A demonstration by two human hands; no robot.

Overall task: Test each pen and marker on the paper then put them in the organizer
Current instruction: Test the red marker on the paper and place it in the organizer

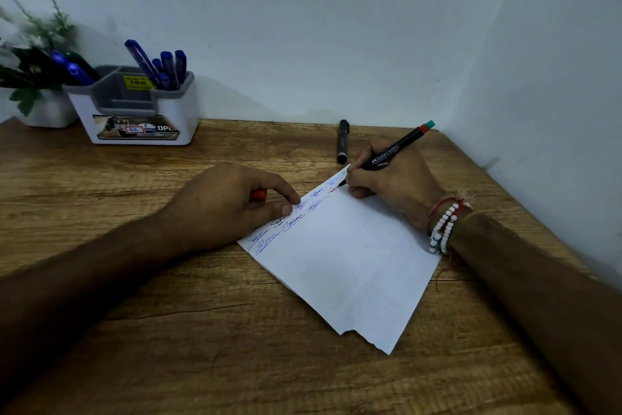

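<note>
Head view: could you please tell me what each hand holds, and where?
Right hand grips the Faber-Castell marker near its tip; left hand pinches a small red piece, mostly hidden.

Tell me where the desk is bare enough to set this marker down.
Bare desk lies between organizer and left hand, which holds a red cap, and in the near strip between both forearms, beside the paper. Crowded at the paper's far corner: right hand, its marker, loose marker.
</note>
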